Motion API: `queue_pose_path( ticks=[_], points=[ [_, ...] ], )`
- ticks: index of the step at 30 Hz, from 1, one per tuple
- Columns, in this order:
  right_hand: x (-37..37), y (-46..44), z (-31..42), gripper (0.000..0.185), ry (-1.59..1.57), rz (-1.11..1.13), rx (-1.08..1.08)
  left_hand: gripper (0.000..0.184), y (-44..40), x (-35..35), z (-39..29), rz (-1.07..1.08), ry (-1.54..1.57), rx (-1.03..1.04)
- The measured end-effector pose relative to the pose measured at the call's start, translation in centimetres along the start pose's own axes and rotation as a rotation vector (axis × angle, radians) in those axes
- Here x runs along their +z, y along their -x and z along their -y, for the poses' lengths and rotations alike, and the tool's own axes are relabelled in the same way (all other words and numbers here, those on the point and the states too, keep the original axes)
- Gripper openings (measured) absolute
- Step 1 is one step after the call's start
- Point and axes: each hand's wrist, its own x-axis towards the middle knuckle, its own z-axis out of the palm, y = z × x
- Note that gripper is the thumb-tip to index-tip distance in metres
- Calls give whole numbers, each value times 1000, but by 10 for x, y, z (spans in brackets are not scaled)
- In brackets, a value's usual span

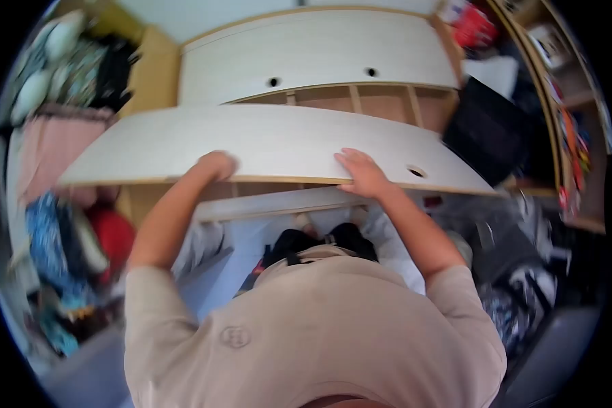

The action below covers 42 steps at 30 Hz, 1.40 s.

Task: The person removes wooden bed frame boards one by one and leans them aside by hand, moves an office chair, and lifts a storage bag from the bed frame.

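A long white board (pixel 265 139) with a pale wood edge lies across in front of me, over a wooden frame with compartments. It sits skewed and partly overlaps the opening. My left hand (pixel 217 165) is closed at its near part, fingers curled down, seemingly into a finger hole that the hand hides. My right hand (pixel 362 171) rests on the board near its front edge, fingers stretched apart on top and the thumb by the edge. A dark finger hole (pixel 416 171) shows right of that hand.
Behind lies a second white board (pixel 319 51) with two holes, above open wooden compartments (pixel 374 100). A black flat object (pixel 486 129) stands at the right, near wooden shelves (pixel 581 95). Clothes (pixel 61 238) are piled at the left; bags (pixel 513 265) lie at the right.
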Motion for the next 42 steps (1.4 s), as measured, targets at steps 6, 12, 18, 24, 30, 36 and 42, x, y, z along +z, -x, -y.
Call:
queue_pose_path(
  ticks=[6, 12, 18, 24, 30, 36, 42],
  points=[
    [21, -109, 114, 79, -173, 53, -348, 24, -4, 4, -10, -202, 296, -77],
    [28, -161, 193, 77, -157, 121, 77, 31, 12, -8, -14, -270, 377, -90],
    [38, -166, 191, 61, 20, 100, -40, 35, 26, -14, -5, -245, 344, 55],
    [45, -163, 185, 58, 49, 38, -122, 28, 48, -12, 0, -367, 303, 160],
    [47, -168, 182, 58, 143, 64, -252, 25, 79, 19, 2, -1168, 555, -323],
    [53, -168, 174, 55, 130, 60, -305, 66, 73, 112, 70, -1673, 2317, -722],
    [55, -170, 175, 57, 166, 26, -350, 62, 76, 118, 104, -1321, 2716, -354]
  ],
)
